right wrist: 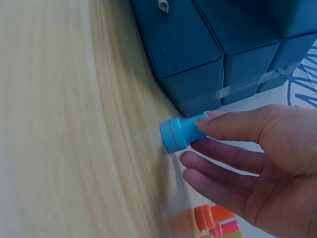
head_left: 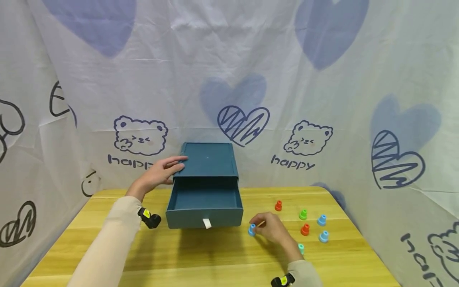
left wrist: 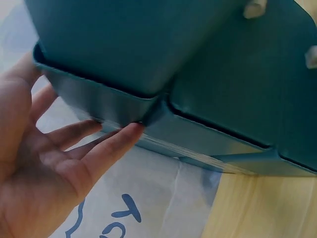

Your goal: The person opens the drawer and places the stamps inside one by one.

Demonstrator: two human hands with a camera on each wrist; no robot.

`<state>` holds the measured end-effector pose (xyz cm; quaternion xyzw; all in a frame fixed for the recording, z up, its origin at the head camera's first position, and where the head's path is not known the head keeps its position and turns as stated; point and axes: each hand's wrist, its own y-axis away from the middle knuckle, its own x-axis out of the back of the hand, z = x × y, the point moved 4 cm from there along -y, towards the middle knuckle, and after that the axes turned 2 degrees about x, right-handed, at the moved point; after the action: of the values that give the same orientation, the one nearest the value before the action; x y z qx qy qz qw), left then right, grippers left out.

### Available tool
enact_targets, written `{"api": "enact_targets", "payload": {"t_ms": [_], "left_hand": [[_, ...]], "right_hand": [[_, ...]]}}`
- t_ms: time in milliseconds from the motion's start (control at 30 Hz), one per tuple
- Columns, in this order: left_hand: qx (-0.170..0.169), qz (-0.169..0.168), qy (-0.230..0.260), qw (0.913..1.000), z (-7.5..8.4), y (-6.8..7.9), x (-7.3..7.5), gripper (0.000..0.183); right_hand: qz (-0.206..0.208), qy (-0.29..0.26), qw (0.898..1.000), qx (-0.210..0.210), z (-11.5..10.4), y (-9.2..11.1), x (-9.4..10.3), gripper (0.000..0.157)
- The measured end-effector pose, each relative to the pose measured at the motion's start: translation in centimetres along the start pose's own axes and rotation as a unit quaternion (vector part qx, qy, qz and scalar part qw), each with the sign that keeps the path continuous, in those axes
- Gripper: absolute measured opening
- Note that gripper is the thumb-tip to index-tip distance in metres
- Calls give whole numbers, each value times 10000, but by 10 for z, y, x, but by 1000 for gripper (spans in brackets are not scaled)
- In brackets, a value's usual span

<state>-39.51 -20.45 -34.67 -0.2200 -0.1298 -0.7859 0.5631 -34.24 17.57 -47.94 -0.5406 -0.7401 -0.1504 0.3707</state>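
A dark teal drawer cabinet [head_left: 208, 159] stands toward the back of the table, its top drawer [head_left: 186, 220] pulled out toward me. The visible part of the drawer's inside is bare, and a white pull tab [head_left: 206, 223] hangs at its front. My left hand [head_left: 157, 173] rests against the cabinet's left side, fingers extended and touching it, as the left wrist view also shows. To the right of the drawer, my right hand [head_left: 270, 229] pinches a blue stepped peg [right wrist: 178, 134] between thumb and fingers. The peg's wide end points away from the palm in the right wrist view.
Several similar pegs stand on the right of the wooden table [head_left: 143, 263]: a red peg [head_left: 278, 205], a green peg [head_left: 303, 214], another red peg [head_left: 305, 229], light blue pegs [head_left: 324, 236] and a mint peg [head_left: 301, 249] partly behind my right wrist. A printed cloth [head_left: 193, 79] hangs behind.
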Motion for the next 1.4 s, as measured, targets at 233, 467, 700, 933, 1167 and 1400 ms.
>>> {"api": "enact_targets", "payload": {"t_ms": [233,467,700,933,1167,1400], "left_hand": [[-36,-591,338,9977,3,1,6,61],[-19,-987,664,9929,4,1,13,65],[-14,-1061,801,9911,3,2,13,65],[-11,-1083,764,9912,4,4,12,66],[-4,-1030,828,9912,3,4,12,65],[31,-1061,858,9906,3,3,11,66]], "right_hand": [[-142,-75,9998,70,3,-3,-3,17],[-322,-139,9992,187,5,-6,-3,17],[-336,-48,9993,178,1,-6,4,15],[-498,-163,9985,165,-10,-8,11,15],[-713,-23,9970,314,-30,-15,30,12],[-1187,75,9924,308,-46,-21,51,13]]}}
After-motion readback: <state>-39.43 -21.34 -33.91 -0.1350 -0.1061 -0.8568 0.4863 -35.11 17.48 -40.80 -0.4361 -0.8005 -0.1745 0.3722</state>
